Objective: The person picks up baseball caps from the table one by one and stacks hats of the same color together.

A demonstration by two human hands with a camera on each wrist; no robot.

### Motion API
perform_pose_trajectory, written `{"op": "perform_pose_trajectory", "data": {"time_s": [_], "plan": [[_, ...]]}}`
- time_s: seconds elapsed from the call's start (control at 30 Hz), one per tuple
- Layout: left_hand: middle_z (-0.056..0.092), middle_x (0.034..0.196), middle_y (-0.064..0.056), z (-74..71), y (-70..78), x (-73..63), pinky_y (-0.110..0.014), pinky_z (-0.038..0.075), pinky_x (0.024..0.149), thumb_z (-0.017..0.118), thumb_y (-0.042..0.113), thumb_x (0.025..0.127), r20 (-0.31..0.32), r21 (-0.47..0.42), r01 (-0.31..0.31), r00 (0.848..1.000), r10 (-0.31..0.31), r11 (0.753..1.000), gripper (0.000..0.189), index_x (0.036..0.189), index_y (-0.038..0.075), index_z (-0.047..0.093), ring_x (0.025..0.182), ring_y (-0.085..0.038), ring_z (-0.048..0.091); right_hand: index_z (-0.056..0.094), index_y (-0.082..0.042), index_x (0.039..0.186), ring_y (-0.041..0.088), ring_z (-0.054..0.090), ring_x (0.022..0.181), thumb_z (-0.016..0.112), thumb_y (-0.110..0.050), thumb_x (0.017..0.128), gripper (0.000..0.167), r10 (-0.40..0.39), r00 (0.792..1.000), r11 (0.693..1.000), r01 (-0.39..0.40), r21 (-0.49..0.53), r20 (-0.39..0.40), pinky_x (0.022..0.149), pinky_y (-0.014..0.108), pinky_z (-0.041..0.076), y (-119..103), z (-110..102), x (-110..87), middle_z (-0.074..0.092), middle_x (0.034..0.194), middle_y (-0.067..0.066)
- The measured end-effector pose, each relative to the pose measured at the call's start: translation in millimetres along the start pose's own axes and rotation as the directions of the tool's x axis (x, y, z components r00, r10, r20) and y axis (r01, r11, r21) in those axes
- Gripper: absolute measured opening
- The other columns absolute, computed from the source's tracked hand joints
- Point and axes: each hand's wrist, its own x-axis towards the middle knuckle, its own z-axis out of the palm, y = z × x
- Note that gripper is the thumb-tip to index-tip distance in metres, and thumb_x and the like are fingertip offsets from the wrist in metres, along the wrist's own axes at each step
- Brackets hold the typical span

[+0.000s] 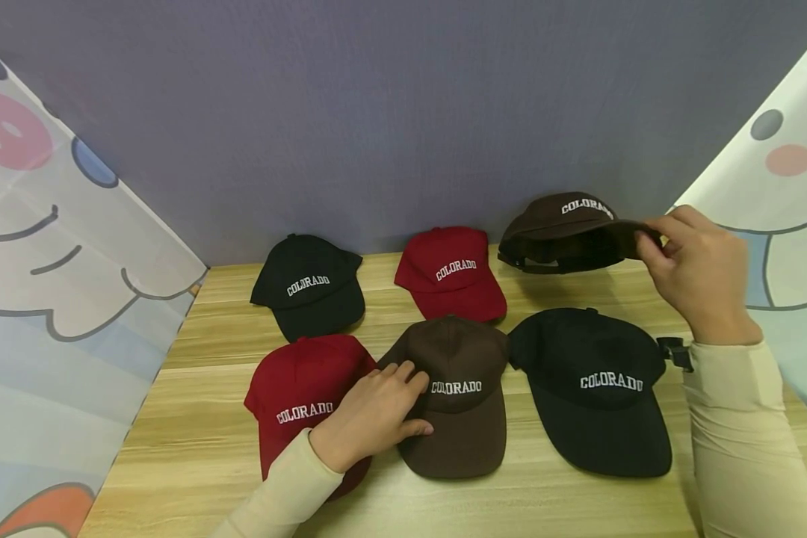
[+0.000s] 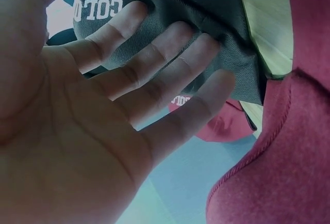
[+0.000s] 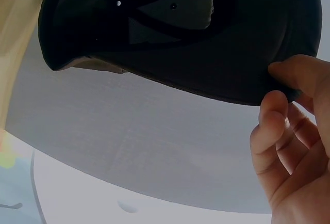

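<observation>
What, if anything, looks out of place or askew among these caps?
The back-right brown cap looks askew: the right hand pinches its brim, exposing the hollow inside, while the other five caps lie on the table, insides hidden. No spill or damage shows.

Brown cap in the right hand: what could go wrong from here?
The right hand pinches the held brown cap by the edge of its brim, so it might slip or swing. A swing could nudge the rear red cap beside it. The left hand lies over the front brown cap and might push it askew.
</observation>
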Motion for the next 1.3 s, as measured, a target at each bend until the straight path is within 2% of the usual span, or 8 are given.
{"op": "perform_pose_trajectory", "data": {"time_s": [0.07, 0.33, 0.73, 1.03, 1.3], "plan": [[0.058, 0.096, 0.001, 0.1, -0.7, -0.1, -0.029, 0.05, 0.065, 0.083, 0.053, 0.08, -0.001, -0.003, 0.001, 1.0, -0.001, 1.0, 0.049, 0.102, 0.017, 0.059, 0.079, -0.016, 0.056, 0.076, 0.002, 0.095, -0.031, 0.022, 0.077, 0.062, -0.013, 0.09, 0.021, 0.014, 1.0, 1.0, -0.013, 0.018, -0.017, 0.064, 0.005, 0.018, -2.0, -0.5, 0.4, 0.065, 0.078, 0.017], [0.058, 0.097, 0.003, -0.1, -4.0, -1.0, -0.029, 0.049, 0.066, 0.085, 0.05, 0.079, 0.017, -0.015, 0.012, 1.0, -0.012, 1.0, 0.047, 0.102, 0.017, 0.06, 0.081, -0.015, 0.057, 0.077, 0.002, 0.093, -0.03, 0.024, 0.076, 0.062, -0.013, 0.089, 0.021, 0.025, 0.998, 0.999, -0.023, 0.047, -0.053, 0.065, 0.004, 0.018, -7.4, -4.0, 2.4, 0.066, 0.077, 0.016], [0.06, 0.097, 0.002, -4.0, -8.9, -2.6, -0.031, 0.053, 0.069, 0.087, 0.047, 0.078, 0.063, -0.041, 0.054, 0.997, -0.051, 0.998, 0.048, 0.105, 0.016, 0.063, 0.084, -0.015, 0.062, 0.076, 0.004, 0.092, -0.024, 0.026, 0.075, 0.057, -0.018, 0.092, 0.029, -0.012, 0.995, 0.999, 0.015, 0.039, -0.095, 0.067, 0.004, 0.018, -18.1, -11.6, 6.9, 0.063, 0.074, 0.018], [0.059, 0.095, 0.0, -4.5, -10.8, -2.0, -0.032, 0.051, 0.069, 0.086, 0.052, 0.077, 0.094, -0.027, 0.089, 0.992, -0.086, 0.996, 0.051, 0.103, 0.016, 0.063, 0.083, -0.017, 0.062, 0.075, 0.005, 0.089, -0.022, 0.026, 0.072, 0.056, -0.018, 0.09, 0.03, 0.004, 0.992, 0.998, 0.005, 0.063, -0.129, 0.069, 0.002, 0.018, -33.5, -18.7, 9.4, 0.061, 0.073, 0.018], [0.062, 0.1, -0.004, -3.2, -11.3, -1.6, -0.034, 0.053, 0.072, 0.084, 0.056, 0.078, 0.102, 0.0, 0.101, 0.99, -0.1, 0.995, 0.058, 0.11, 0.012, 0.063, 0.086, -0.021, 0.064, 0.075, 0.006, 0.088, -0.022, 0.026, 0.071, 0.056, -0.018, 0.09, 0.03, 0.004, 0.991, 0.997, 0.005, 0.073, -0.13, 0.069, 0.002, 0.018, -44.4, -26.3, 10.7, 0.06, 0.071, 0.018]]}}
